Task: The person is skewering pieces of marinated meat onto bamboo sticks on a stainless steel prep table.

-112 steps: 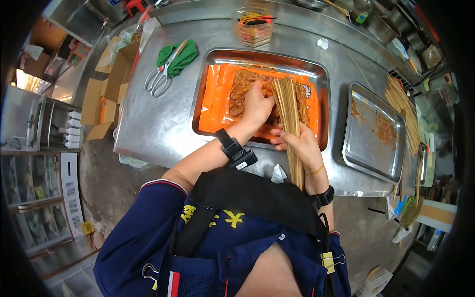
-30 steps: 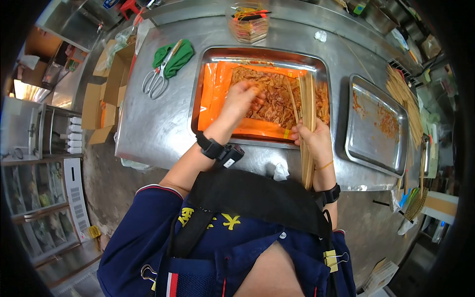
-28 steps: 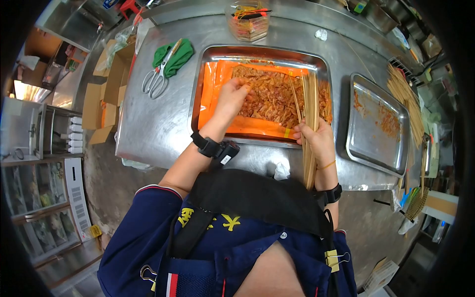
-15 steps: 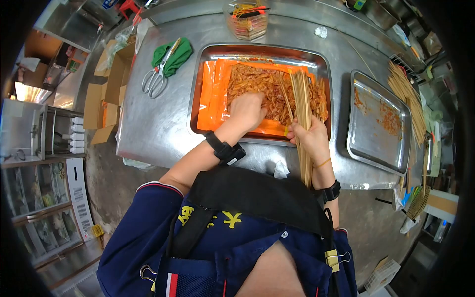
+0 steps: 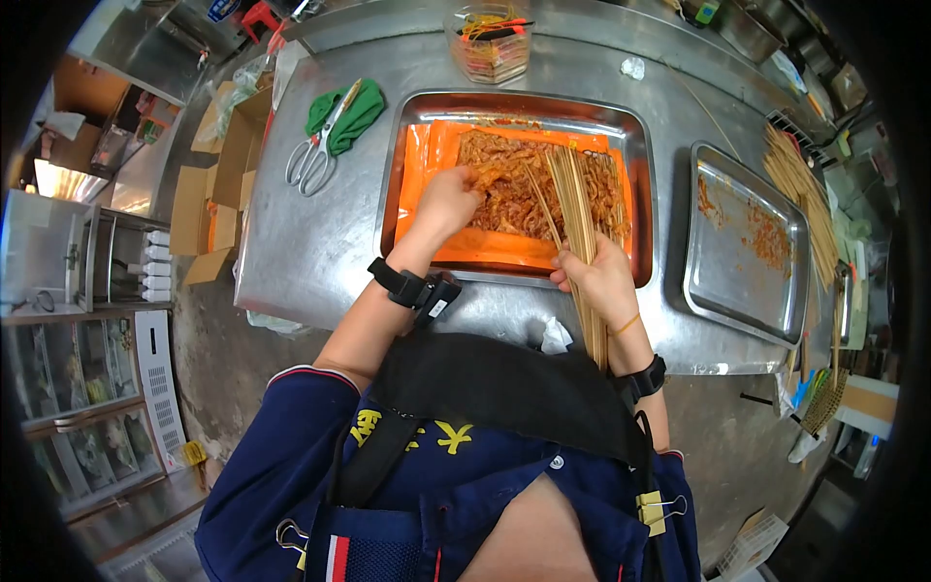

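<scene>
2 hands, left hand (image 5: 451, 202) and right hand (image 5: 603, 276). 2 trays: 1 large tray (image 5: 504, 277), 1 small tray (image 5: 742, 281). 1 skewer bundle (image 5: 572, 189) in the right hand, sticks too packed to count; 1 skewer pile (image 5: 803, 189) on the table (image 5: 305, 252), same problem. Meat (image 5: 543, 213) heaped in the large tray, pieces uncountable. 1 pair of scissors (image 5: 321, 142), 1 green cloth (image 5: 365, 109), 1 clear tub (image 5: 490, 66). 2 white crumpled wads: back wad (image 5: 632, 68), front wad (image 5: 556, 337). 2 black wrist straps, left strap (image 5: 402, 284) and right strap (image 5: 642, 382). 1 yellow wristband (image 5: 626, 327). 2 binder clips, left clip (image 5: 293, 535) and right clip (image 5: 652, 514). 1 red stool (image 5: 259, 16).
</scene>
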The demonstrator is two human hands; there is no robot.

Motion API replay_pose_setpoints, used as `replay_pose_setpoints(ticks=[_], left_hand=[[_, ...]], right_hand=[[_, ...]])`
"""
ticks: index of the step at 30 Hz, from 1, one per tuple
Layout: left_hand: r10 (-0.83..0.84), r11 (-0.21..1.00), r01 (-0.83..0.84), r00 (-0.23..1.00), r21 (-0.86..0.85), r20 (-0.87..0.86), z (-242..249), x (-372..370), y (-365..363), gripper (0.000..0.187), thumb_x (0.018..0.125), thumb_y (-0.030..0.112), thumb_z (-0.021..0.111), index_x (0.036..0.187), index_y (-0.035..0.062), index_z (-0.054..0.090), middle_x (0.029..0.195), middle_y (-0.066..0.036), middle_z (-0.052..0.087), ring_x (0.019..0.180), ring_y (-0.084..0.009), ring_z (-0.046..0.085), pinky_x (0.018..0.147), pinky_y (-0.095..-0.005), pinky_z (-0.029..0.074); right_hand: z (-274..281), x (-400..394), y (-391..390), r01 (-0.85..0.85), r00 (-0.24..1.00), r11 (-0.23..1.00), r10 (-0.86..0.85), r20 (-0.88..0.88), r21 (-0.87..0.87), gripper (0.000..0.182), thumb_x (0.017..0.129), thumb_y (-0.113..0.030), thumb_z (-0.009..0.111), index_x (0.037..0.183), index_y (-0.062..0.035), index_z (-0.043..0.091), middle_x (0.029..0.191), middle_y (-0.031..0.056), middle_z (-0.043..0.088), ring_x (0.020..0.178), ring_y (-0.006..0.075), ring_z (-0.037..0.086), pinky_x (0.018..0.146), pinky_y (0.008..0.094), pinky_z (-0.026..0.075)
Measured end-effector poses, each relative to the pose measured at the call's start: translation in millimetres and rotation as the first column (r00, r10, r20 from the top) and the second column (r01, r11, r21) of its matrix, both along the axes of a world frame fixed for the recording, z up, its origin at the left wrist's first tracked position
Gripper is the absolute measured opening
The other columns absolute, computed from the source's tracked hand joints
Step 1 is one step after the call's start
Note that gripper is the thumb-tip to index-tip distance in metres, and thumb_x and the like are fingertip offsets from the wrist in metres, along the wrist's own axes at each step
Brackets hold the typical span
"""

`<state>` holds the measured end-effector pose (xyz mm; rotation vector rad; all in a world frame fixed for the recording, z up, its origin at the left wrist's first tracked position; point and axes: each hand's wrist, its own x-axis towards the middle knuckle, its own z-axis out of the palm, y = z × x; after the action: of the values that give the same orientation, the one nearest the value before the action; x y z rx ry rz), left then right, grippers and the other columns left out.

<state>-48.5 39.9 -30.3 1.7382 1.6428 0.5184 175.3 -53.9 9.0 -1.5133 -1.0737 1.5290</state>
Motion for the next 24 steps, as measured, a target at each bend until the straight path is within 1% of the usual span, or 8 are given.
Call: replay_pose_setpoints(ticks=[3,6,9,12,15,18,21,24], left_hand=[[0.038,0.996,-0.015,0.963,0.086,-0.268,22.1,6.0,-8.5,0.038,0.074,0.022,0.064,0.103,-0.0010,0.057,0.090,-0.018,0.063,0.086,-0.0311,0.061,0.075,-0.0387,0.047],[0.001,1.000,-0.009,0.921,-0.019,-0.390,49.6,15.6,-13.0,0.037,0.074,0.027,0.063,0.100,0.0011,0.058,0.094,-0.019,0.063,0.094,-0.0348,0.058,0.080,-0.0428,0.045],[0.065,0.993,-0.008,0.874,0.119,-0.481,48.0,24.0,-14.6,0.034,0.075,0.027,0.062,0.098,0.0016,0.058,0.094,-0.020,0.062,0.092,-0.0338,0.058,0.078,-0.0422,0.045],[0.070,0.972,0.044,0.883,0.230,-0.464,28.8,22.7,-9.3,0.030,0.074,0.023,0.061,0.093,-0.0001,0.058,0.084,-0.017,0.062,0.088,-0.0319,0.060,0.075,-0.0419,0.046],[0.061,0.986,-0.001,0.933,0.165,-0.355,21.8,18.1,-3.3,0.026,0.072,0.021,0.063,0.085,-0.0005,0.060,0.077,-0.017,0.062,0.077,-0.0330,0.061,0.069,-0.0406,0.048],[0.064,0.996,-0.060,0.996,-0.073,0.060,1.3,2.7,9.6,0.020,0.081,0.017,0.060,0.087,-0.0014,0.060,0.072,-0.008,0.062,0.065,-0.0180,0.060,0.059,-0.0303,0.048],[0.229,0.959,-0.135,0.889,-0.251,0.397,-2.5,2.9,9.2,0.016,0.086,0.015,0.057,0.086,0.0000,0.060,0.072,-0.003,0.060,0.059,-0.0088,0.054,0.054,-0.0226,0.045],[0.361,0.905,-0.125,0.731,-0.406,0.579,9.8,12.1,5.2,0.014,0.087,0.016,0.056,0.085,0.0030,0.061,0.073,-0.001,0.060,0.060,-0.0078,0.053,0.054,-0.0213,0.044]], right_hand=[[-1.3,-0.1,0.9,-0.006,1.000,1.000,0.006,-0.001,0.001,0.015,0.080,-0.005,0.056,0.093,0.0028,0.052,0.076,0.0097,0.061,0.061,0.0137,0.061,0.052,0.0234,0.050],[-1.5,-0.2,0.9,-0.005,1.000,1.000,0.005,-0.001,-0.009,0.015,0.080,-0.004,0.056,0.093,0.0027,0.052,0.077,0.0097,0.061,0.061,0.0136,0.061,0.052,0.0232,0.050],[-1.2,-0.9,1.0,0.000,1.000,1.000,0.000,0.009,-0.004,0.015,0.079,-0.004,0.056,0.092,0.0029,0.053,0.075,0.0089,0.061,0.061,0.0133,0.061,0.051,0.0233,0.050],[-1.3,-1.7,0.0,0.019,1.000,1.000,-0.019,0.000,0.010,0.016,0.078,-0.005,0.058,0.091,0.0036,0.054,0.071,0.0073,0.060,0.059,0.0129,0.061,0.050,0.0238,0.049],[-0.6,-0.9,-0.1,0.021,1.000,1.000,-0.021,-0.001,0.013,0.016,0.078,-0.005,0.059,0.090,0.0036,0.054,0.071,0.0069,0.060,0.059,0.0131,0.062,0.050,0.0239,0.050],[-3.9,-1.9,0.7,0.011,1.000,1.000,-0.011,0.007,0.023,0.016,0.077,-0.005,0.059,0.090,0.0037,0.054,0.071,0.0071,0.060,0.059,0.0135,0.062,0.050,0.0242,0.050],[-6.1,-2.7,0.6,-0.005,1.000,1.000,0.005,0.013,0.023,0.016,0.077,-0.005,0.060,0.089,0.0039,0.055,0.071,0.0080,0.060,0.059,0.0138,0.062,0.050,0.0244,0.051],[-4.3,-6.1,-0.1,-0.026,0.999,0.999,0.025,0.026,0.020,0.016,0.077,-0.006,0.060,0.089,0.0041,0.055,0.072,0.0087,0.061,0.059,0.0141,0.063,0.050,0.0245,0.051]])
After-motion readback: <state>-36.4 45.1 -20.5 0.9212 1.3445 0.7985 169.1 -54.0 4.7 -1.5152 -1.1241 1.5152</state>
